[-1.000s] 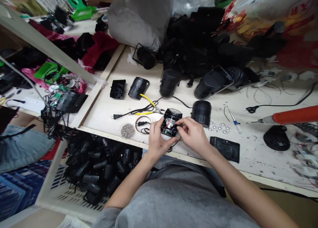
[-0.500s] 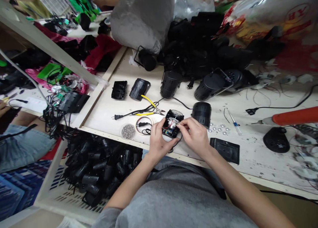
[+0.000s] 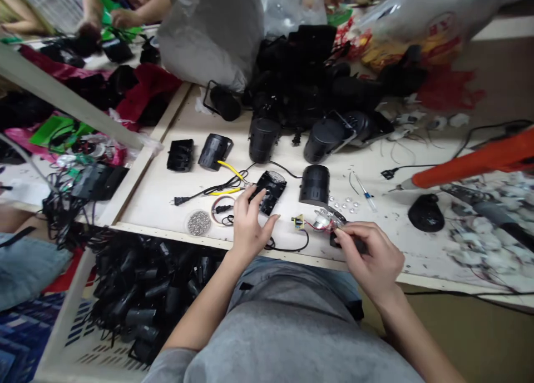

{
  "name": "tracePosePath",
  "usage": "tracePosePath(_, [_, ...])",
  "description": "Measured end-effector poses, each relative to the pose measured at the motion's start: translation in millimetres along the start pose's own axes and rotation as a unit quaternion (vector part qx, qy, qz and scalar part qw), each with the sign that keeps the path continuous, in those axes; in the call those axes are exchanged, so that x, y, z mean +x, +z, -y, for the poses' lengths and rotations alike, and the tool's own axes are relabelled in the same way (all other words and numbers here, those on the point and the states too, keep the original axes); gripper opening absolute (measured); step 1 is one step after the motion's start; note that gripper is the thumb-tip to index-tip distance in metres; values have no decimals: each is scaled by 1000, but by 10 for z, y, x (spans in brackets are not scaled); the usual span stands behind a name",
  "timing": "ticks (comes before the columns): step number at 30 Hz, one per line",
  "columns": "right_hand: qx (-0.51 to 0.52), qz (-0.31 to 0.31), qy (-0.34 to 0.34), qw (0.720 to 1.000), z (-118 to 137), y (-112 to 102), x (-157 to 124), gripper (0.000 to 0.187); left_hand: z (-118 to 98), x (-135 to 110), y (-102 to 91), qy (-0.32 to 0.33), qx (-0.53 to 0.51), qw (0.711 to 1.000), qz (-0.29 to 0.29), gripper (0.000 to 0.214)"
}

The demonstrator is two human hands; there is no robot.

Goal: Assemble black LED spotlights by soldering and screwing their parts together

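Note:
My left hand (image 3: 252, 224) is open, its fingers spread at the near left side of an opened black plastic housing (image 3: 273, 189); the fingertips appear to touch it. To the right, my right hand (image 3: 371, 255) is closed, pinching a silvery, partly clear part with red wires (image 3: 323, 219). A small circuit board (image 3: 298, 222) dangles from those wires on its left. Under my right hand lies a black flat cover, mostly hidden. A black cylindrical housing (image 3: 315, 184) stands just beyond the wired part.
Yellow-handled cutters (image 3: 229, 172), a dish of screws (image 3: 199, 223) and a tape roll (image 3: 213, 216) lie to the left. Small clear pieces (image 3: 346, 205), a screwdriver (image 3: 367, 197) and an orange power tool (image 3: 471, 158) are right. Black lamps (image 3: 262, 138) pile behind; a crate (image 3: 62, 327) sits below.
The silvery wired part has come out of the opened housing and moved right with my right hand. My left hand has loosened its hold on the housing. The view has shifted right.

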State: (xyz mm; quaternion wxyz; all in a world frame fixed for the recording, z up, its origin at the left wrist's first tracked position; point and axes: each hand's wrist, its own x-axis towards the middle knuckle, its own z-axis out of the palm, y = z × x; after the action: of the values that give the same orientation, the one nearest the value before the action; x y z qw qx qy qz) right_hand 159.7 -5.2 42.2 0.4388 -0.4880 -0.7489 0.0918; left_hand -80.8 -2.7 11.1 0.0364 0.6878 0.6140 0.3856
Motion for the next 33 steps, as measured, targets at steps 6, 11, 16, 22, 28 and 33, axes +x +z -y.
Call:
tracePosePath(6, [-123, -24, -63, 990, -332, -285, -371, 17, -601, -159, 159, 100, -136, 979, 111, 41])
tracePosePath(11, [-200, -47, -153, 967, -604, -278, -555, 14, -779, -292, 450, 100, -163, 957, 217, 53])
tracePosePath(16, [-177, -51, -151, 971, -647, -257, -645, 14, -810, -243, 533, 95, -150, 958, 225, 51])
tracePosePath(22, [-154, -44, -139, 977, -616, -252, -642, 12, -847, -180, 643, 100, -153, 958, 223, 47])
tracePosePath(28, [-138, -25, -141, 980, -572, -225, -631, 13, -852, -154, 578, 123, -131, 971, 158, 40])
tracePosePath(33, [-120, -27, -122, 985, -544, -312, -650, 15, -939, -334, 354, 129, -178, 967, 128, 10])
